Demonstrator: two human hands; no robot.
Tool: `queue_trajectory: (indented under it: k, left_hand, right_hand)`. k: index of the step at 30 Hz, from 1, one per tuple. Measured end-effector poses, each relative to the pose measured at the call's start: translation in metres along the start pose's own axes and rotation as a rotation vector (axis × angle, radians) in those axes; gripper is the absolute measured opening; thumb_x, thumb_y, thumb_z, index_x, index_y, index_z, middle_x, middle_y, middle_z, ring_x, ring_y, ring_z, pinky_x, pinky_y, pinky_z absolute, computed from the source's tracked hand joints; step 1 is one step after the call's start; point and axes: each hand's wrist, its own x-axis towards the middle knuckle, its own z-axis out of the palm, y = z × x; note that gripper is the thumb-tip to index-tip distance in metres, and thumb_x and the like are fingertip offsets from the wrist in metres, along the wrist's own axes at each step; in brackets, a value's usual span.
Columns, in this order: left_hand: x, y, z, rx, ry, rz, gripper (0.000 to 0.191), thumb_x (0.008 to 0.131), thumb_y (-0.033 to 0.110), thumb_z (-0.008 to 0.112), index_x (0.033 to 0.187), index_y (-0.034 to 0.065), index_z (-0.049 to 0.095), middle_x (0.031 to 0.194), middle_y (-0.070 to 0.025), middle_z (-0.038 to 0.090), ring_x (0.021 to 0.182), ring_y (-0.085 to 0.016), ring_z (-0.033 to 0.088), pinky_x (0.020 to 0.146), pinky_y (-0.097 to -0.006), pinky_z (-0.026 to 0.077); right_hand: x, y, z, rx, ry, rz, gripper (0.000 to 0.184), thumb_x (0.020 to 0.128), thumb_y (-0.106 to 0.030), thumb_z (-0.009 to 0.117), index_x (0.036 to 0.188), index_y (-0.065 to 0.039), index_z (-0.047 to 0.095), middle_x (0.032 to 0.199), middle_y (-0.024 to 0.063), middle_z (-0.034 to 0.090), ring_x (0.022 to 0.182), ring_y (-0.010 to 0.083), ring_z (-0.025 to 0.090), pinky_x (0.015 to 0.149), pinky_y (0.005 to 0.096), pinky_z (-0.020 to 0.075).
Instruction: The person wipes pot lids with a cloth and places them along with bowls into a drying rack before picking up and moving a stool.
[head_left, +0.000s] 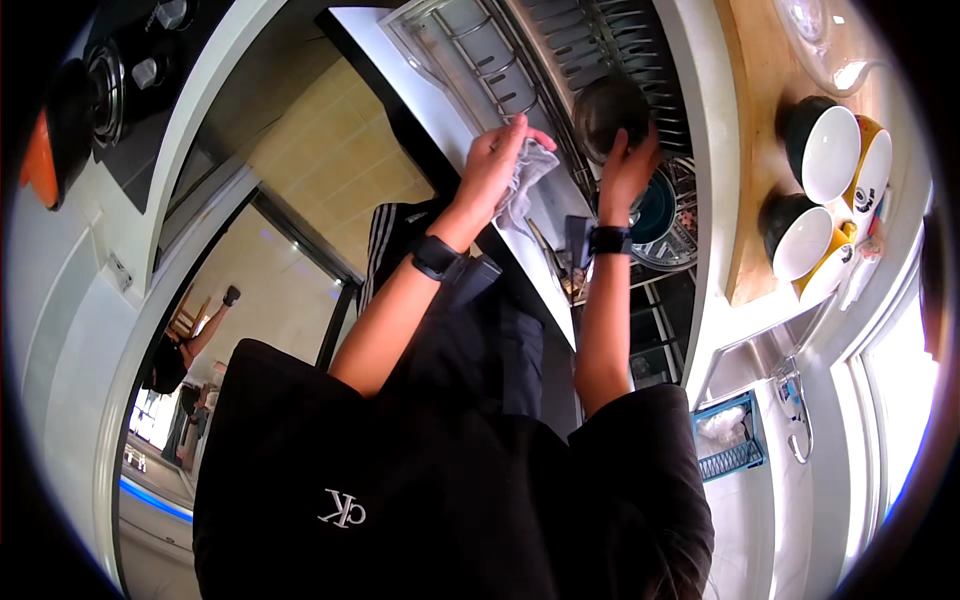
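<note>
My left hand (491, 169) holds a crumpled grey-white cloth (527, 180) above the front edge of an open drawer (551, 296). Over the drawer, my right hand (630, 169) grips the near side of a dark, see-through round bowl (611, 116). Metal dish racks (592, 34) with upright prongs lie below and beyond the bowl. Beside my right wrist, a dark teal bowl (654, 210) sits in the drawer on round patterned glass dishes (675, 247). A wire rack (491, 60) stands along the drawer's front side. Both wrists wear black bands.
A wooden board (739, 225) on the right counter bears several bowls (831, 154) and a clear glass vessel (832, 45). A sink (739, 364) and a blue dish basket (731, 439) lie lower right. A stove (142, 112) with an orange-black pan (56, 142) is at left; people appear beyond the doorway.
</note>
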Motion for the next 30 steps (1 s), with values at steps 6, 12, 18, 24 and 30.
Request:
queue_trajectory:
  k: [6,12,18,24,30]
  left_hand:
    - [-0.021,-0.011,0.004,0.021,-0.024,0.022,0.049,0.099,0.040,0.042,0.090,-0.0012,0.065,0.092,-0.0083,0.067,0.083,-0.012,0.061,0.080,-0.0253,0.048]
    - [-0.051,-0.010,-0.002,-0.007,0.001,0.079,0.047,0.101,0.037,0.040,0.090,-0.0011,0.065,0.091,-0.0078,0.066,0.081,-0.011,0.061,0.077,-0.0242,0.048]
    - [-0.083,0.001,0.012,-0.018,0.017,0.161,0.049,0.099,0.040,0.043,0.085,-0.0005,0.066,0.083,-0.0043,0.065,0.074,-0.009,0.059,0.071,-0.0227,0.046]
    - [-0.119,-0.002,0.015,0.011,0.039,0.175,0.049,0.098,0.042,0.044,0.089,-0.0010,0.066,0.089,-0.0095,0.068,0.080,-0.014,0.063,0.076,-0.0260,0.049]
    - [-0.146,0.007,0.036,0.068,-0.072,0.257,0.048,0.100,0.039,0.041,0.091,-0.0016,0.065,0.092,-0.0113,0.067,0.085,-0.016,0.063,0.080,-0.0280,0.049]
  right_hand:
    - [0.026,0.018,0.012,-0.144,-0.201,-0.099,0.029,0.089,-0.020,0.059,0.111,-0.002,0.053,0.109,0.0265,0.051,0.096,0.0441,0.054,0.080,0.0477,0.0463]
    - [0.014,0.022,0.007,-0.123,-0.193,-0.221,0.020,0.091,-0.014,0.055,0.107,-0.001,0.054,0.107,0.0241,0.051,0.095,0.0434,0.054,0.079,0.0463,0.0474]
    - [-0.036,0.011,-0.042,0.007,-0.005,-0.310,0.021,0.090,-0.009,0.056,0.109,0.000,0.053,0.103,0.0208,0.052,0.093,0.0396,0.054,0.078,0.0433,0.0464]
    - [-0.104,-0.034,-0.117,0.174,-0.064,-0.340,0.027,0.082,-0.002,0.062,0.107,0.000,0.054,0.099,0.0184,0.054,0.090,0.0360,0.056,0.075,0.0404,0.0480]
    - [-0.145,-0.036,-0.230,0.157,0.135,-0.201,0.027,0.082,-0.003,0.064,0.108,-0.003,0.056,0.101,0.0162,0.055,0.090,0.0338,0.059,0.074,0.0399,0.0499]
